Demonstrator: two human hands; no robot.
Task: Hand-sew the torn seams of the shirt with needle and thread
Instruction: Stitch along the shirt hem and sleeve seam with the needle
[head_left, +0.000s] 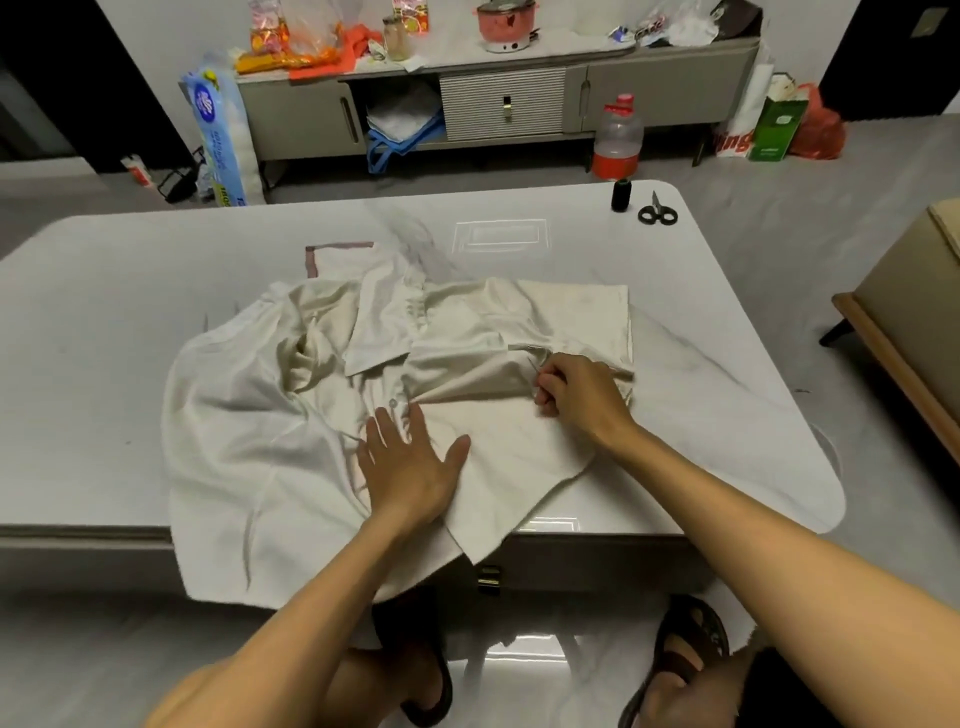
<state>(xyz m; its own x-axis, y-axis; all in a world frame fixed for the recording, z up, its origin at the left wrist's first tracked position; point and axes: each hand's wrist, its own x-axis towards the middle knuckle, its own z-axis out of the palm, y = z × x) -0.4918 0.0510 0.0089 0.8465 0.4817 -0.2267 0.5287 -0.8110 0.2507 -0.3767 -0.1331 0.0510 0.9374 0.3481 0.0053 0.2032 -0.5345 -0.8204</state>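
- The cream, short-sleeved cotton shirt lies rumpled and spread across the middle of the pale marble-patterned surface, its hem hanging over the near edge; it seems laid flat so that the seam can be worked without the cloth sliding
- The left hand rests palm-down on the shirt front just below a small button, its fingers spread wide; judged as a weight holding the fabric taut against the pull of the other hand
- The right hand sits at the seam near the right sleeve, its fingers pressed together in a pinch on what looks like a thin needle; the thread is too fine to make out
- The spool of black thread and the small black-handled scissors stand at the far right corner of the surface, well apart from the shirt, within reach but out of the way of the sewing
- Nothing lies between the hands and the seam; the loose folds and the turned-out collar beside the work could bunch under the stitch; a low grey cabinet with clutter stands beyond, on the floor side
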